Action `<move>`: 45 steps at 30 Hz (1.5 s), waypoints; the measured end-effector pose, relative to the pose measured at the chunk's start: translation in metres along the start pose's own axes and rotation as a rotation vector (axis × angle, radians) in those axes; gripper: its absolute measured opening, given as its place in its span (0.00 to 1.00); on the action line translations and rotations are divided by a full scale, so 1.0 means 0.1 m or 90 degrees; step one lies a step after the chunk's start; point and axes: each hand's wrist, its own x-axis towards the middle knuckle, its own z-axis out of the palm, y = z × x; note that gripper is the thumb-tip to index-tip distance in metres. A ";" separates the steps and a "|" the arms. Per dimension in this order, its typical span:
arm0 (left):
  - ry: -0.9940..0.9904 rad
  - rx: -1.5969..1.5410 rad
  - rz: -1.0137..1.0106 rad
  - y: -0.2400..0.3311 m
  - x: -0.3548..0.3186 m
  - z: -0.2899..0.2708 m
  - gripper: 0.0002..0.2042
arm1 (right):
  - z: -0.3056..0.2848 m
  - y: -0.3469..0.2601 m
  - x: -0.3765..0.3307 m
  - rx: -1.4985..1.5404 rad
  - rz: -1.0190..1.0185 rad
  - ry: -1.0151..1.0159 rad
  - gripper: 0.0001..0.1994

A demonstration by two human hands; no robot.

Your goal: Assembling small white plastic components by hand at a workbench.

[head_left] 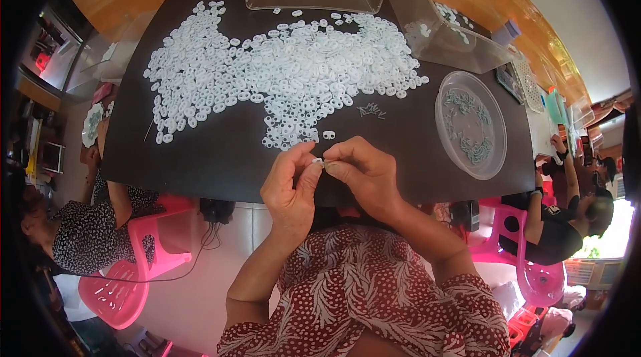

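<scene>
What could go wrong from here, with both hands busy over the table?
The small white plastic piece at the left hand's fingertips might slip and be lost among the similar pieces in the white heap.
The right hand could scatter the loose grey pins lying just beyond it.
The clear round dish sits near the table's right edge, so a knock might spill its contents.
</scene>
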 end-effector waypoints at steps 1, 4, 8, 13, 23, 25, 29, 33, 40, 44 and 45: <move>0.001 0.000 0.000 0.00 0.00 0.00 0.12 | 0.00 0.00 0.00 -0.001 -0.003 -0.003 0.06; 0.002 -0.001 -0.008 0.01 -0.01 0.01 0.12 | 0.01 0.02 0.00 -0.044 -0.034 0.001 0.06; 0.016 0.027 0.022 0.04 -0.01 0.03 0.12 | 0.03 0.04 0.02 -0.109 -0.091 0.008 0.05; 0.015 0.114 0.123 0.05 0.01 0.06 0.12 | 0.03 0.02 0.02 -0.199 -0.164 0.010 0.05; -0.009 0.087 0.082 -0.04 -0.01 0.05 0.11 | -0.04 0.04 0.08 -0.311 -0.268 -0.031 0.05; -0.014 0.034 0.030 -0.06 -0.01 0.05 0.10 | -0.09 -0.02 0.14 -0.329 -0.284 -0.072 0.03; 0.001 -0.015 0.002 -0.06 0.00 0.01 0.10 | -0.31 0.00 0.46 -0.380 -0.273 0.026 0.03; 0.012 -0.035 0.016 -0.04 0.02 0.03 0.08 | -0.50 0.23 0.81 -0.561 -0.344 0.080 0.03; 0.016 -0.053 0.003 -0.04 0.02 0.03 0.08 | -0.39 0.41 0.88 -0.720 -0.315 0.074 0.06; 0.024 -0.061 -0.021 -0.02 0.04 0.01 0.07 | -0.38 0.38 0.91 -0.651 -0.293 0.073 0.08; 0.028 -0.074 -0.032 -0.01 0.05 0.01 0.07 | -0.39 0.37 0.91 -0.651 -0.293 0.073 0.08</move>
